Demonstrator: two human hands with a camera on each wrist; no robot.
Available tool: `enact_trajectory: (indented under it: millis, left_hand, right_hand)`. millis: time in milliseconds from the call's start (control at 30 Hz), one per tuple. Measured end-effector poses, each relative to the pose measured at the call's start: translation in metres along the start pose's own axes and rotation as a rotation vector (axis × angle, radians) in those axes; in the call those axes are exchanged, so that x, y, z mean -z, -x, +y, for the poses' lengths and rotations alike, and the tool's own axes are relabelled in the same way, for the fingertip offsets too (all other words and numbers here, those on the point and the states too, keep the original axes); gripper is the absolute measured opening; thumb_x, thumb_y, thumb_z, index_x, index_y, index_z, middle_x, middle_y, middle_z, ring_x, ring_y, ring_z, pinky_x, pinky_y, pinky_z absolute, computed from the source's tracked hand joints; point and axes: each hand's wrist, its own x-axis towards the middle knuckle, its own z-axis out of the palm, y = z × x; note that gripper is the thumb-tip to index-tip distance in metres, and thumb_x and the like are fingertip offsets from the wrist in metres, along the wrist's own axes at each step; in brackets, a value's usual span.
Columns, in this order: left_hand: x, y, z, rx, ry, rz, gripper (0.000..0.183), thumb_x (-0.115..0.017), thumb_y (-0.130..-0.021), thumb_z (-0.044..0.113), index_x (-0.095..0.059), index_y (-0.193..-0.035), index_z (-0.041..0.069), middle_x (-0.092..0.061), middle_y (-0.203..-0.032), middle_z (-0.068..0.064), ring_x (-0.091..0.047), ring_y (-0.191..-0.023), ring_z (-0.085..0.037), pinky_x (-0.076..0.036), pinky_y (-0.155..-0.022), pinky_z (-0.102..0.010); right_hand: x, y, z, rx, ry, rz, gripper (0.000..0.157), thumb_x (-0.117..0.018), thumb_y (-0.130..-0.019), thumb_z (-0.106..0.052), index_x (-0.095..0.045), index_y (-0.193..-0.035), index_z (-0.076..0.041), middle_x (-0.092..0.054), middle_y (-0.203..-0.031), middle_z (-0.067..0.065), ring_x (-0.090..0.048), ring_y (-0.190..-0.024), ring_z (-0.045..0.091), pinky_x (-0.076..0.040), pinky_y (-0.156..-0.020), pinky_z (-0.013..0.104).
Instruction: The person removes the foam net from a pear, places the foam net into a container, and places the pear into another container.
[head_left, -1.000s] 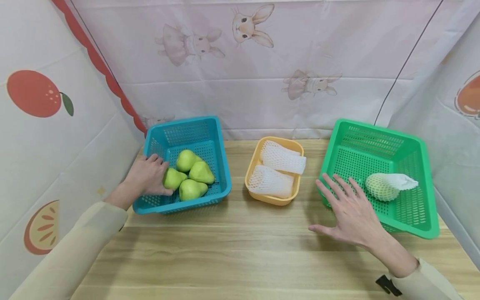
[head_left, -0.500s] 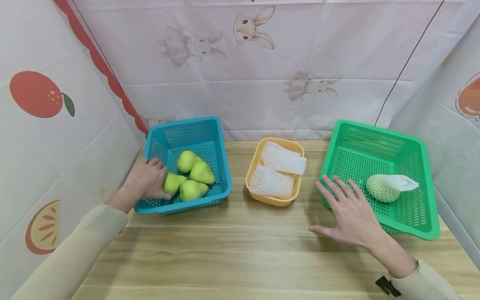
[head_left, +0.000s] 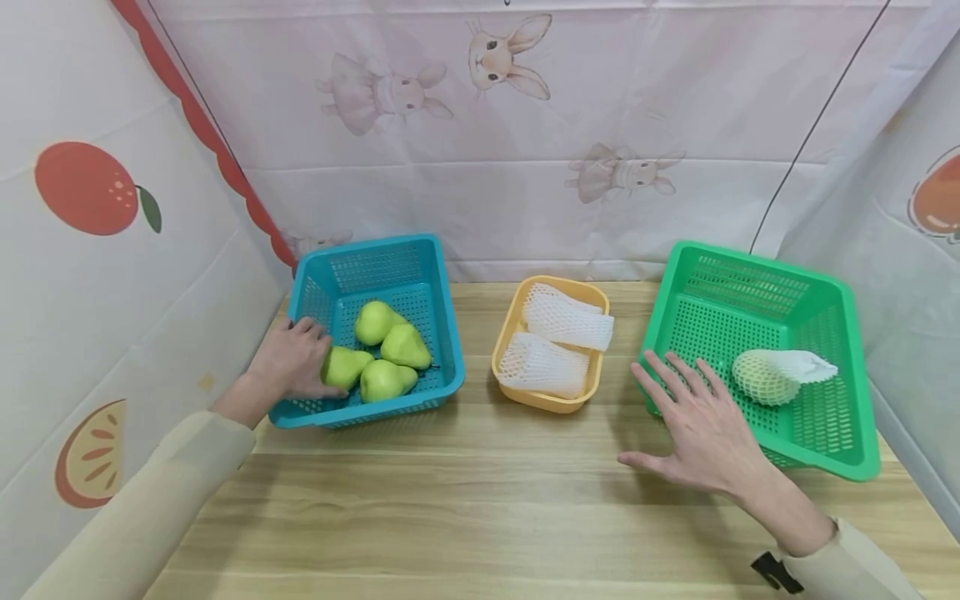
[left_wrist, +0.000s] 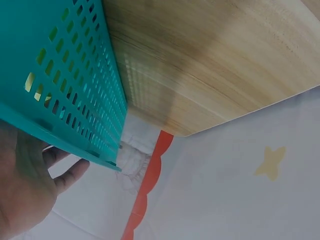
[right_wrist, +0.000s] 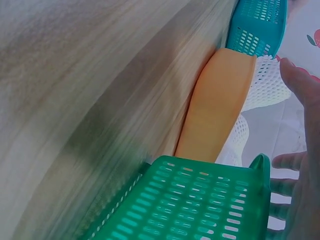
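My left hand (head_left: 288,362) hangs over the left side of the blue basket (head_left: 397,409), its thumb pointing toward the leftmost green pear (head_left: 347,367). In the left wrist view, the fingers of that hand (left_wrist: 25,187) reach past the basket rim, loosely extended, with nothing visible in them. Several green pears (head_left: 386,381) lie together in this basket. Spread flat with fingers apart, my right hand (head_left: 705,429) is at the near left edge of the green basket (head_left: 862,392). Inside that basket lies one pear in a white foam net (head_left: 765,377).
Between the baskets stands a small yellow-orange tray (head_left: 547,402) holding two white foam nets (head_left: 567,315), one overhanging its right rim. A wooden tabletop (head_left: 450,500) bears everything. Printed cloth walls (head_left: 420,192) enclose the back and both sides.
My left hand has drawn slightly left, and more of the leftmost pear shows beside the thumb. The right hand has stayed in place.
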Motion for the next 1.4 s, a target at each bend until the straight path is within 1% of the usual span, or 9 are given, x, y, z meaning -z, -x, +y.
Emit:
enact_trajectory:
  millis: [100, 267, 400, 500, 600, 900, 1167, 1267, 1400]
  left_hand:
    - [0.000, 0.002, 0.000, 0.004, 0.034, 0.019, 0.092, -0.070, -0.079, 0.079, -0.071, -0.118, -0.003, -0.070, -0.124, -0.027, -0.060, -0.123, -0.043, -0.051, -0.102, -0.061]
    - [0.001, 0.005, 0.001, 0.019, 0.087, 0.060, 0.089, -0.066, -0.083, 0.079, -0.071, -0.118, -0.003, -0.071, -0.123, -0.027, -0.062, -0.121, -0.044, -0.051, -0.100, -0.061]
    - [0.007, 0.007, 0.007, 0.036, 0.127, 0.057, 0.088, -0.065, -0.087, 0.075, -0.069, -0.126, -0.004, -0.071, -0.127, -0.027, -0.063, -0.125, -0.046, -0.049, -0.108, -0.062]
    - [0.014, 0.008, 0.016, 0.054, 0.176, 0.042, 0.091, -0.064, -0.090, 0.074, -0.065, -0.136, -0.005, -0.068, -0.134, -0.028, -0.060, -0.131, -0.048, -0.045, -0.116, -0.063]
    - [0.020, 0.010, 0.026, 0.067, 0.221, 0.054, 0.093, -0.061, -0.092, 0.074, -0.061, -0.141, -0.005, -0.066, -0.140, -0.028, -0.058, -0.135, -0.048, -0.042, -0.119, -0.063]
    - [0.033, 0.016, 0.053, 0.053, 0.312, 0.153, 0.097, -0.058, -0.093, 0.074, -0.049, -0.154, -0.001, -0.056, -0.155, -0.024, -0.053, -0.144, -0.046, -0.043, -0.120, -0.063]
    - [0.039, 0.022, 0.078, 0.034, 0.337, 0.259, 0.104, -0.062, -0.090, 0.075, -0.042, -0.160, 0.002, -0.049, -0.161, -0.023, -0.046, -0.151, -0.044, -0.044, -0.120, -0.063]
    - [0.040, 0.024, 0.086, 0.036, 0.343, 0.294, 0.105, -0.064, -0.088, 0.074, -0.040, -0.161, 0.002, -0.048, -0.162, -0.023, -0.044, -0.153, -0.044, -0.044, -0.120, -0.062]
    - [0.041, 0.026, 0.096, 0.040, 0.357, 0.324, 0.107, -0.064, -0.088, 0.075, -0.038, -0.163, 0.004, -0.047, -0.164, -0.021, -0.043, -0.154, -0.043, -0.043, -0.121, -0.061]
  right_hand:
    - [0.003, -0.001, 0.000, 0.003, 0.004, -0.004, 0.119, -0.056, -0.075, -0.095, -0.048, -0.158, -0.011, -0.050, -0.161, 0.018, -0.045, -0.147, 0.044, -0.034, -0.119, 0.067]
    - [0.009, -0.002, 0.002, 0.013, 0.020, 0.000, 0.118, -0.058, -0.074, -0.095, -0.050, -0.157, -0.011, -0.052, -0.160, 0.017, -0.047, -0.145, 0.044, -0.036, -0.117, 0.066]
    - [0.014, -0.001, 0.005, 0.025, 0.035, -0.004, 0.116, -0.058, -0.074, -0.094, -0.051, -0.156, -0.012, -0.054, -0.159, 0.017, -0.048, -0.145, 0.043, -0.037, -0.117, 0.065]
    - [0.018, -0.001, 0.007, 0.036, 0.038, -0.013, 0.115, -0.057, -0.075, -0.095, -0.051, -0.155, -0.013, -0.056, -0.156, 0.017, -0.049, -0.144, 0.042, -0.039, -0.116, 0.063]
    - [0.024, -0.001, 0.008, 0.048, 0.040, -0.022, 0.114, -0.059, -0.075, -0.094, -0.053, -0.154, -0.013, -0.058, -0.155, 0.017, -0.051, -0.142, 0.042, -0.040, -0.115, 0.063]
    - [0.044, -0.002, 0.015, 0.047, 0.053, -0.064, 0.115, -0.070, -0.068, -0.090, -0.053, -0.154, -0.014, -0.059, -0.154, 0.015, -0.053, -0.140, 0.043, -0.041, -0.115, 0.062]
    - [0.057, -0.002, 0.022, 0.070, 0.040, -0.054, 0.113, -0.078, -0.066, -0.083, -0.054, -0.153, -0.014, -0.060, -0.151, 0.015, -0.055, -0.137, 0.043, -0.043, -0.111, 0.062]
    - [0.064, -0.003, 0.025, 0.070, 0.043, -0.083, 0.112, -0.079, -0.067, -0.081, -0.054, -0.153, -0.014, -0.061, -0.151, 0.016, -0.056, -0.136, 0.043, -0.045, -0.109, 0.063]
    - [0.074, -0.004, 0.031, 0.054, 0.050, -0.159, 0.109, -0.077, -0.070, -0.083, -0.054, -0.154, -0.015, -0.061, -0.151, 0.015, -0.060, -0.133, 0.043, -0.049, -0.105, 0.065]
